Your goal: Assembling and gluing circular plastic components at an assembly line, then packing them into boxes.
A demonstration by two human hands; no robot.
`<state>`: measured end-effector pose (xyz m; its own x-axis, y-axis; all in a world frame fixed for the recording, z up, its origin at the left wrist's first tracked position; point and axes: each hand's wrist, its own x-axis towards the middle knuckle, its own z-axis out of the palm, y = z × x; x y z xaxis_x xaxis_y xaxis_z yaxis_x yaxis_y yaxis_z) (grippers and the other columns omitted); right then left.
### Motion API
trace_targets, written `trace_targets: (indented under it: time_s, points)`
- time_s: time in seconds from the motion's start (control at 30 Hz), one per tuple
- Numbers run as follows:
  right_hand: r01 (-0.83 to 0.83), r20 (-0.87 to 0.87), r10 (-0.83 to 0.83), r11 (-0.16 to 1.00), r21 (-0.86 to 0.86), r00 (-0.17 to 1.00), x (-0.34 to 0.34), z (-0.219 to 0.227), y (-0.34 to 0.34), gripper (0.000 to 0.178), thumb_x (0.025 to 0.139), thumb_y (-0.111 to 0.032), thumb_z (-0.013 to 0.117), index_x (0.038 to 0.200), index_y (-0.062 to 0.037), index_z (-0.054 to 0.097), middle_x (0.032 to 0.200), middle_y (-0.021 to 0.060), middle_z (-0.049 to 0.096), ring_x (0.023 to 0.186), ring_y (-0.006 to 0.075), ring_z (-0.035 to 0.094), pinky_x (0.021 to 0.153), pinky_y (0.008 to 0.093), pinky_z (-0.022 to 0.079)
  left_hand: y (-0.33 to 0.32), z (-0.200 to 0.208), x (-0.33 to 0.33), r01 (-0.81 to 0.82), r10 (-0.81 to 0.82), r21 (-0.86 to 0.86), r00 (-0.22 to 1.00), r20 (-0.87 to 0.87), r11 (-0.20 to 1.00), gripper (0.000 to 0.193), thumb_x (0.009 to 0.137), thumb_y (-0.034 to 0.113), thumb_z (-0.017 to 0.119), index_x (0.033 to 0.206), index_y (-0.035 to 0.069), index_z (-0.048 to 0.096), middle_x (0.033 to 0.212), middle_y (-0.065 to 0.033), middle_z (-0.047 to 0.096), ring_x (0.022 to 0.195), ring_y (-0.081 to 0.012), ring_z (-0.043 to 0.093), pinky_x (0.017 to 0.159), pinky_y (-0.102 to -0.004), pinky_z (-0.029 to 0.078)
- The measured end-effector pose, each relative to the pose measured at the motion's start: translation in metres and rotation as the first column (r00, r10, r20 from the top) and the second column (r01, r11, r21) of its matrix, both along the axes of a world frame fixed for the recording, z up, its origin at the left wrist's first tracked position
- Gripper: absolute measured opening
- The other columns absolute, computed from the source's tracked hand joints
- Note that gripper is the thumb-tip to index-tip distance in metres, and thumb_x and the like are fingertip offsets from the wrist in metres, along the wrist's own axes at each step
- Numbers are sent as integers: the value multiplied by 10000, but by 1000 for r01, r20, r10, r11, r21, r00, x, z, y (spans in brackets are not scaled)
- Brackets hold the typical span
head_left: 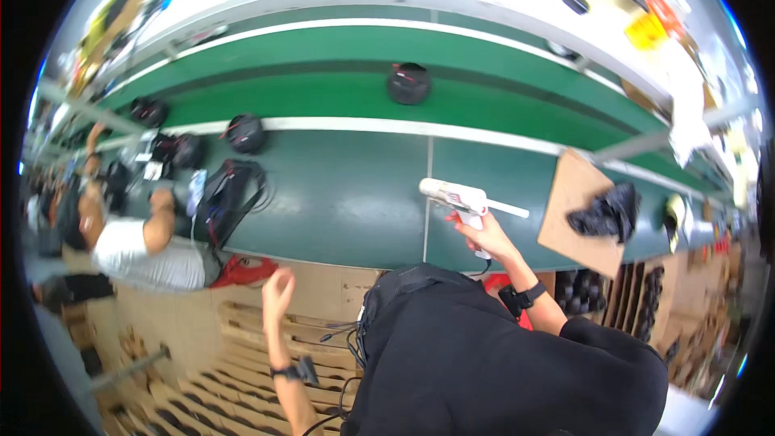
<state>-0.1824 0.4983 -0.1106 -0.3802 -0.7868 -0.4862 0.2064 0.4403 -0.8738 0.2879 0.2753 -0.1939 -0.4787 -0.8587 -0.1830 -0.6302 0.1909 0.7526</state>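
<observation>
My right hand [482,234] grips a white glue gun [456,196] above the green worktable [339,202]. A pale stick juts from its back end towards the right, and its nozzle end is at the left. My left hand [278,291] is off the table's front edge, over the floor. Its fingers are loosely bent and slightly apart, and nothing shows in them. To the right of the glue gun lies a brown board [563,202] bearing a crumpled black bundle [605,211], whose kind I cannot make out.
Beyond the table runs a green conveyor belt [323,97] with a round black item [409,83] on it. More black items [245,134] and a black bag [228,202] lie to the left, near a co-worker's arm [159,222]. Wooden slats [242,347] are below.
</observation>
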Motion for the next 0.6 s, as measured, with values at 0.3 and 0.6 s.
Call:
trace_targets:
  time_s: [0.3, 0.6]
  points:
    - [273, -356, -204, 950, 154, 912, 46, 16, 82, 330, 840, -81, 624, 1165, -73, 681, 920, 61, 696, 794, 161, 611, 697, 298, 489, -170, -64, -442, 379, -404, -238, 913, -61, 894, 1038, 726, 351, 866, 1524, 62, 268, 1413, -280, 490, 1292, -428, 505, 1029, -489, 467]
    - [487, -308, -409, 840, 240, 859, 101, 16, 131, 413, 828, -61, 604, 1237, -58, 661, 1100, 107, 702, 1054, 231, 657, 906, 352, 514, -189, -58, -560, 580, -578, -55, 815, 45, 813, 1344, 495, 454, 951, 1546, 60, 212, 1467, -244, 396, 1317, -427, 469, 1105, -478, 427]
